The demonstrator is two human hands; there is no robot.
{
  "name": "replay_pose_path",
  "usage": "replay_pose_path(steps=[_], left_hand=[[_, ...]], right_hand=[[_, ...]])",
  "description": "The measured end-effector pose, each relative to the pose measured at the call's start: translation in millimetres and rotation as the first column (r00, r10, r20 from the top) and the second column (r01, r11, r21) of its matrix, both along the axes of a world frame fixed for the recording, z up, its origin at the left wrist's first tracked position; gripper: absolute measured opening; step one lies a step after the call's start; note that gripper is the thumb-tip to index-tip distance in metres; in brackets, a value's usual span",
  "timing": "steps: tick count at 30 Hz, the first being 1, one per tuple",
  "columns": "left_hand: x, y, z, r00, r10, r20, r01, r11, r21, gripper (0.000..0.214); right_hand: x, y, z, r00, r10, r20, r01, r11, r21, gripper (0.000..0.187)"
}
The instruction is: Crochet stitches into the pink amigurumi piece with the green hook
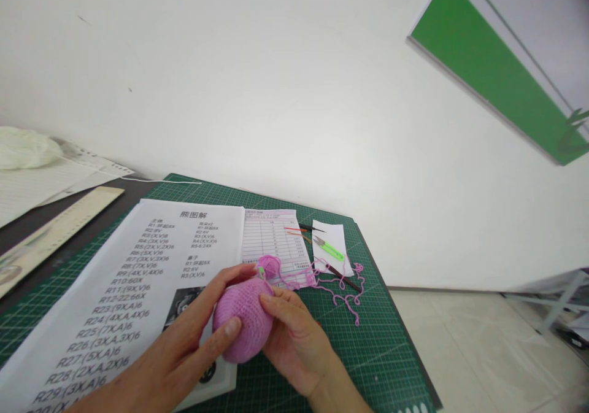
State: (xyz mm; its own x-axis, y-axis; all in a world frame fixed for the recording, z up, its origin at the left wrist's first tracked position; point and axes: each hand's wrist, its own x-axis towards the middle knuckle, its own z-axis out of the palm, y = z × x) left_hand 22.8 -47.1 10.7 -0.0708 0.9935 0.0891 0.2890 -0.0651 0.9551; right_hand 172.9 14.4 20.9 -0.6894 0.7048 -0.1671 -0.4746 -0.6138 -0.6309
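A pink crocheted ball-shaped piece (pixel 243 324) is held between both hands above the green cutting mat (pixel 368 345). My left hand (pixel 184 345) wraps round its left side, thumb across the front. My right hand (pixel 297 339) grips its right side with fingers pinched near the top, where a small green marker (pixel 261 271) sticks out. Loose pink yarn (pixel 340 287) trails from the piece to the right across the mat.
A printed pattern sheet (pixel 133 278) lies under my left hand, a small form sheet (pixel 271 235) beside it. Green snips (pixel 329 248) rest on a white card, thin tools nearby. A ruler (pixel 50 235) and cream yarn (pixel 23 147) sit far left. The mat's right edge drops to a tiled floor (pixel 483 345).
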Motion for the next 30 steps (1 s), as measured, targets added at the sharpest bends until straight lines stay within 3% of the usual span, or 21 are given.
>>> replay_pose_path(steps=[10,19,25,30], left_hand=[[-10,10,-7.8,0.998,-0.045,0.032,0.045,0.999,-0.005,0.043],[-8,20,-8.8,0.959,-0.014,0.284,0.031,0.998,-0.053,0.043],[-9,19,-4.6,0.960,-0.067,0.271,0.089,0.994,-0.070,0.047],[-9,19,-13.9,0.946,-0.032,0.322,0.041,0.999,-0.021,0.052]], right_hand=[[-2,0,1.7,0.995,-0.050,0.085,0.051,0.999,-0.009,0.028],[-1,0,-2.0,0.989,-0.109,0.099,0.114,0.993,-0.044,0.025],[-2,1,-5.3,0.982,-0.164,0.093,0.174,0.978,-0.119,0.023],[-3,0,-7.1,0.971,-0.212,0.111,0.225,0.967,-0.123,0.024]])
